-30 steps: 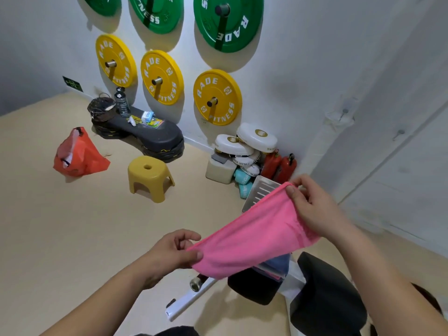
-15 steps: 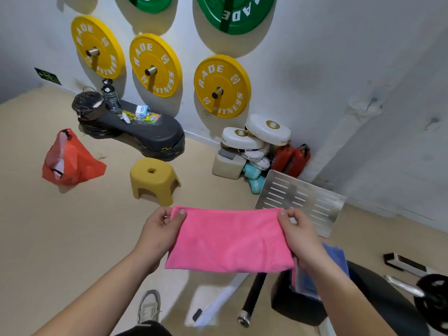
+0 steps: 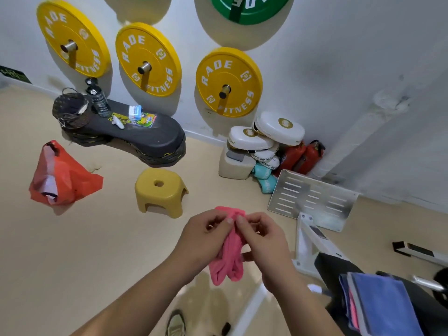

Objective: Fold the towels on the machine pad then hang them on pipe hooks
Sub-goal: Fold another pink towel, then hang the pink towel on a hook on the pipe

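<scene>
Pink towel [image 3: 229,253] bunched, hanging doubled, pinched between both hands [image 3: 234,235]

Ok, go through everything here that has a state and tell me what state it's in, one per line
Pink towel: folded in half, hanging in the air.
Left hand: pinching the towel's top edge.
Right hand: pinching the same edge.
Stack of towels: folded, lying on the black pad.
Orange bag: open, on the floor.
Water bottle: upright, capped.

1. Both forearms are bare to the frame's lower edge; no sleeves show.
2. The left hand [image 3: 206,238] and right hand [image 3: 263,241] wear no gloves.
3. One pale sneaker [image 3: 175,323] shows below.
</scene>
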Demonstrator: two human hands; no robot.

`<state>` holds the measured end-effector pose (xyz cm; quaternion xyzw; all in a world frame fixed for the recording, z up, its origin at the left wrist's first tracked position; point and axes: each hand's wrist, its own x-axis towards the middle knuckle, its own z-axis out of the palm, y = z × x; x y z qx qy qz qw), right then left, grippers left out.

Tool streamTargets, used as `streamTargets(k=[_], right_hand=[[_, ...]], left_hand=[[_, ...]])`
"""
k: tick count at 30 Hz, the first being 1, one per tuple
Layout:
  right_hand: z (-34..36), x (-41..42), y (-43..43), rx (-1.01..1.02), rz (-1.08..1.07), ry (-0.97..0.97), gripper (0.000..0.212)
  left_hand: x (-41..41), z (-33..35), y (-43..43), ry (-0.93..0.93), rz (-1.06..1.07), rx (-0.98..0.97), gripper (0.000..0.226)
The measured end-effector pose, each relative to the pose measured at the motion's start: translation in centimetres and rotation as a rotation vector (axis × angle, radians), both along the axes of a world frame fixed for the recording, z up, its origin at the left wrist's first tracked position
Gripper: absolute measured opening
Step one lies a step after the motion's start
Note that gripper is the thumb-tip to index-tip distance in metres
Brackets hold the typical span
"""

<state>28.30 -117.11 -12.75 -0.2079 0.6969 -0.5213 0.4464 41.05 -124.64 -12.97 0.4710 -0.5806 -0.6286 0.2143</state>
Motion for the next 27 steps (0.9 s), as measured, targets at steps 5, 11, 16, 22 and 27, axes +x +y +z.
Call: streamTargets(k=[5, 11, 16, 22, 27], right_hand=[[0.0, -3.2, -3.5, 0.015, -0.039, -0.02, 0.02], [-0.9, -10.9, -7.5, -0.022, -0.191, -0.041, 0.036], [-2.0, -21.4, -10.1, -0.015, -0.305, -0.091, 0.025], [0.0, -32.6, -13.7, -0.15, -0.392, -0.379, 0.034], [0.8, -43.3, -17.6, -0.313, -0.54, -0.534, 0.041]], left_hand=[[-3.4, 0.3, -4.0, 0.0, -0.104, -0.004, 0.024], [-11.6, 2.2, -8.5, 0.019, -0.396, 0.023, 0.048], [-21.3, -0.4, -13.6, 0.009, -0.231, 0.117, 0.044], [-31.6, -3.1, -20.2, 0.056, -0.321, 0.391, 0.068], [-40.9, -1.6, -25.4, 0.265, -0.423, 0.684, 0.058]])
